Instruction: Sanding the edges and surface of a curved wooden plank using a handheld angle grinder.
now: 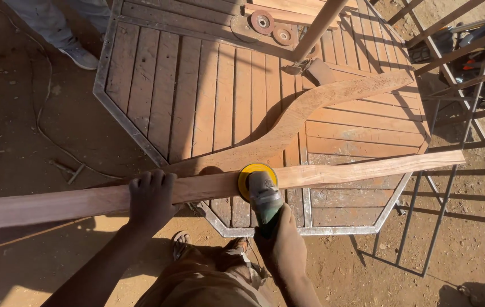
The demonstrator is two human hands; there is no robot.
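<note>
A long curved wooden plank (362, 167) lies across the near edge of an octagonal table (157, 153) with a metal frame and wooden slats. My left hand (150, 198) presses down on the plank, fingers wrapped over its top. My right hand (281, 244) grips a green angle grinder (264, 198). Its yellow sanding disc (255, 170) rests against the plank's top face. A second curved wooden piece (311, 108) lies diagonally on the table behind it.
Two round sanding discs (262, 21) lie at the table's far edge beside a slanting wooden bar (317, 25). Another person's leg and shoe (77, 54) stand at upper left. A cable (43, 122) trails over the dirt. Metal frames (453, 131) stand at right.
</note>
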